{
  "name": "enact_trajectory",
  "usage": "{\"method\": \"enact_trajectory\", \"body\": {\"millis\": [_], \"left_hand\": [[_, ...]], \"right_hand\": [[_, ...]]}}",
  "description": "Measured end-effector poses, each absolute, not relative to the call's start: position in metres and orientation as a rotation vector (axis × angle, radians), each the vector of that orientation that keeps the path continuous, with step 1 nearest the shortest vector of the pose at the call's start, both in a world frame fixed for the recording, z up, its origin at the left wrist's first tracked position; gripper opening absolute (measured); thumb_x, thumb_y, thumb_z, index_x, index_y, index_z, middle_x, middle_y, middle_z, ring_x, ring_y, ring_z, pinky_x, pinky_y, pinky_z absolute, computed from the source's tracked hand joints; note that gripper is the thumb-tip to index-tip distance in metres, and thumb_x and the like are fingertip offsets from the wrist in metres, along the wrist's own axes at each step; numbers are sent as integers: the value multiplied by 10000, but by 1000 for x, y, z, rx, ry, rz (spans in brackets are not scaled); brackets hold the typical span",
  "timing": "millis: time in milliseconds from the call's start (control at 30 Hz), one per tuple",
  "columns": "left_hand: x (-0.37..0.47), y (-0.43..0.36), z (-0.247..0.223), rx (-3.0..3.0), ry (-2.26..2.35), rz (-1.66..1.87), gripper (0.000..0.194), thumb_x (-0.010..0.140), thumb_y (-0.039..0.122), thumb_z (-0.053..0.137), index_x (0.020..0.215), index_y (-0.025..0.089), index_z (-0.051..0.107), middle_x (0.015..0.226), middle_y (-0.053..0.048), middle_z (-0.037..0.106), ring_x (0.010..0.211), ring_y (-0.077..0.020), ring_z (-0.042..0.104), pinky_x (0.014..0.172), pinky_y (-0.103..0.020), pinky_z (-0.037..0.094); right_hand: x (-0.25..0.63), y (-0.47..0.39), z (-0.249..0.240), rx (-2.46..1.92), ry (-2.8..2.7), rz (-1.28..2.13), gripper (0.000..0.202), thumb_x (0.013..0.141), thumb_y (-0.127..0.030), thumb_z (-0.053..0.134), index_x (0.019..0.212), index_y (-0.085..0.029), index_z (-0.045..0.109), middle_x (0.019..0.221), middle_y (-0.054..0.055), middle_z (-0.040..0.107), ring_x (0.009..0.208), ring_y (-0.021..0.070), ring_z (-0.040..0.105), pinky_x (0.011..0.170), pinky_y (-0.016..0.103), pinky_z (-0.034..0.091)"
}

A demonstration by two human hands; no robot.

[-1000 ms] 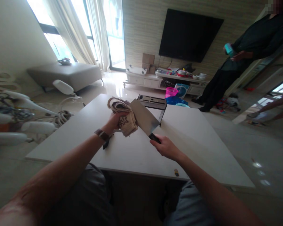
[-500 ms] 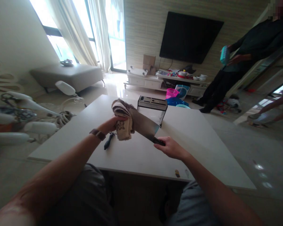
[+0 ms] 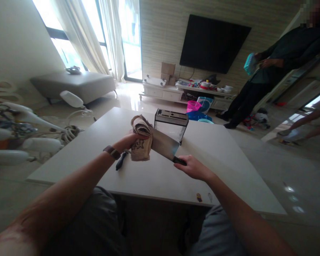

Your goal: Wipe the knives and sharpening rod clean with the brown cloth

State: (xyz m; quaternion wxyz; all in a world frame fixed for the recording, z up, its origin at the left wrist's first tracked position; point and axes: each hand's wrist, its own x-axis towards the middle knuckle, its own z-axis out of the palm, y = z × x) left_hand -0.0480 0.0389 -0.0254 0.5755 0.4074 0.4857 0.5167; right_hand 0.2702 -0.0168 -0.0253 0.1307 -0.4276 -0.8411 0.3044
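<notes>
And here the cleaver (image 3: 164,143) is hanging above the white table (image 3: 224,170) between the 2 hands, its far end meeting a folded, patterned cloth (image 3: 142,149). The right hand (image 3: 190,166) is clamping round the black handle, fingers closed; the left hand (image 3: 132,139) is squeezing the cloth bundle, thumb across the folds. How far along are we? The blade is out and lying against the cloth, its near part showing bare, but what is finished and what is remaining on it, I cannot tell. Over to the containers: just behind the blade, a clear-fronted knife block (image 3: 172,117) is standing upright on the table, its slotted top showing no handles; I'm seeing no knife through the front, though the cleaver is partly blocking the view. A black-handled tool (image 3: 120,161) is lying near the left wrist. Beyond the table, a pink basket (image 3: 192,106) is sitting beside something blue, contents too small to read. Off right, a person (image 3: 280,64) is holding a turquoise container (image 3: 248,64), its contents unclear from here.
</notes>
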Motion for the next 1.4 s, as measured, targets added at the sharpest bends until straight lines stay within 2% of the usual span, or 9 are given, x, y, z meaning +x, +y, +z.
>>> {"method": "enact_trajectory", "body": {"millis": [667,1033,1200,1400], "left_hand": [[-64,40,-16,1257,1242,1357,518,488,267,950,956,138,770,966,-99,774,896,-293,730,858,-407,601],[-72,49,-24,1110,1242,1407,563,437,224,952,945,118,733,910,-102,772,829,-300,736,803,-413,613],[-76,45,-27,1066,1166,1259,581,441,226,942,961,139,699,897,-105,762,785,-285,743,766,-413,625],[-72,34,-32,1073,1137,1104,499,439,200,939,879,154,708,818,-109,754,721,-296,730,686,-408,630]], "right_hand": [[267,-19,-21,-1250,-2411,902,323,941,-457,573,795,-171,617,659,-29,537,603,116,453,584,260,301],[269,-18,-19,-1225,-2387,959,327,928,-455,581,767,-173,617,654,-25,536,608,125,468,588,262,322],[273,-18,-19,-1213,-2422,938,322,920,-447,596,758,-170,627,671,-21,550,621,125,471,598,265,321],[272,-19,-20,-1222,-2479,951,323,912,-443,604,754,-163,637,663,-20,554,605,118,460,583,265,302]]}}
